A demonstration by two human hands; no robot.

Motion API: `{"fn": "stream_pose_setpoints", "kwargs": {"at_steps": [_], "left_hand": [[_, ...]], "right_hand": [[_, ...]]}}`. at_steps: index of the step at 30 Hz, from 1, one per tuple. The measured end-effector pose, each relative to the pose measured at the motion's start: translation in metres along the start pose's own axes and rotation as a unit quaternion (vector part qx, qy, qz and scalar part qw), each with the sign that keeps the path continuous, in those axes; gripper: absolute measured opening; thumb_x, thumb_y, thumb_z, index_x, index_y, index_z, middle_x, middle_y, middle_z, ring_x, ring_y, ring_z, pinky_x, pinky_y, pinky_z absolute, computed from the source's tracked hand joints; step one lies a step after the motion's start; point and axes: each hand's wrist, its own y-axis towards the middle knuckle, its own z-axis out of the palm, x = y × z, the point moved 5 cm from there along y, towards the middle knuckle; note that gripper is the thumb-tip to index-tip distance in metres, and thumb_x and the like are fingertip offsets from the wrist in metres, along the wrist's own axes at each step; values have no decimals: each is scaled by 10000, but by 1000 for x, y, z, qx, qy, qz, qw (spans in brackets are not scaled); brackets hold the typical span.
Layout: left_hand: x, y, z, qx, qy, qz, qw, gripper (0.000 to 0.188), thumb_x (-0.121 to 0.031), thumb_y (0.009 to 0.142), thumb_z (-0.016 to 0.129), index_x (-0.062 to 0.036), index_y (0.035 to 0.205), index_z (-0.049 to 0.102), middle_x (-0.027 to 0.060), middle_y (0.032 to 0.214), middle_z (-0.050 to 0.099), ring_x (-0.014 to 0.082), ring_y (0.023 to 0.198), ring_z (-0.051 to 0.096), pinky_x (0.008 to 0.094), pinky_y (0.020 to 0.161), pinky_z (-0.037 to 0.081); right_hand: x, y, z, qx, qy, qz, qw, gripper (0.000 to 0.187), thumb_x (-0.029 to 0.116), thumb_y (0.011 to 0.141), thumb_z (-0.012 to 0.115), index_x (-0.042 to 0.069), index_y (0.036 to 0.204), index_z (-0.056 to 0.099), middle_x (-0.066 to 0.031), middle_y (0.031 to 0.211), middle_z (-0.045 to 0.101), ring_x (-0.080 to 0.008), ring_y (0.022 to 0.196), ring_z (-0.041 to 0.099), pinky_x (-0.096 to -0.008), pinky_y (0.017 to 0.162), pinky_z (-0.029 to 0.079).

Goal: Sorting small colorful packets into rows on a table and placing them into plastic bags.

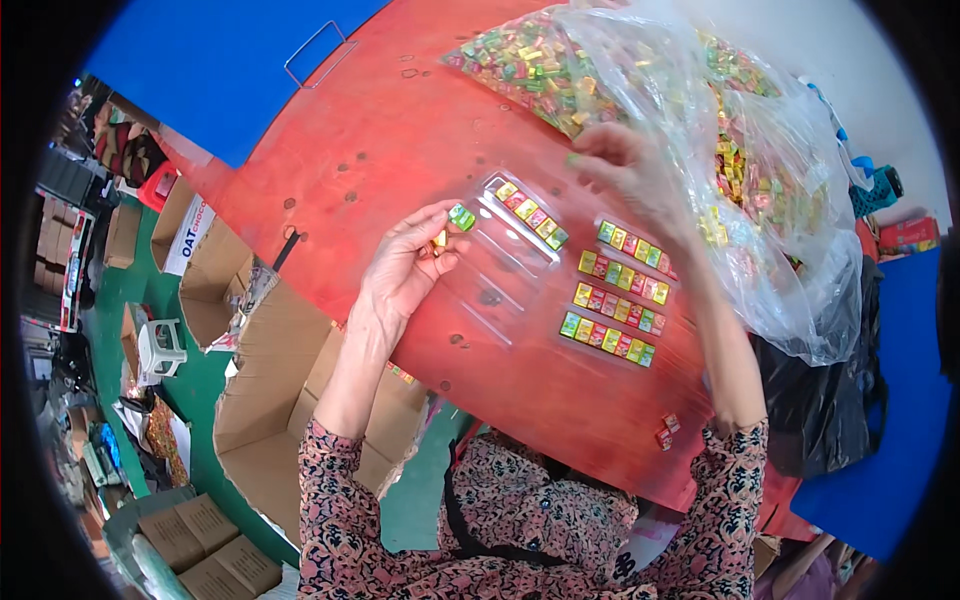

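Four candy rows beside tray; left hand fingers pinching green candy, right hand fingers perhaps apart

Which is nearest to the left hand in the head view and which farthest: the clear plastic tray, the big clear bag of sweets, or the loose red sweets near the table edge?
1. Clear plastic tray: just right of the left hand, almost touching its fingertips.
2. Big clear bag of sweets: up and to the right, at the far side of the red table.
3. Loose red sweets: far right, at the table's near edge.

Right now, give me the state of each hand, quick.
Left hand: fingers pinched on a small green candy.
Right hand: reaching at the clear candy bag; grip cannot be told.
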Motion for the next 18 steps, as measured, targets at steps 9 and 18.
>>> {"fn": "stream_pose_setpoints", "kwargs": {"at_steps": [9,18], "left_hand": [[-5,-2,-26,-4,-54,-22,998,302,-241,949,557,23,1087,606,141,933,663,228,763,667,255,570,527],[-4,4,-46,-5,-77,-17,997,331,-235,968,520,44,1137,571,224,1032,623,250,784,654,245,587,562]], "right_hand": [[-39,42,73,-1,-177,-64,982,157,2,739,671,-37,883,625,-94,762,649,-152,672,592,-319,630,476],[-55,51,76,-27,-252,-113,961,132,21,724,701,-15,847,669,-112,774,596,-198,706,598,-332,648,468]]}}
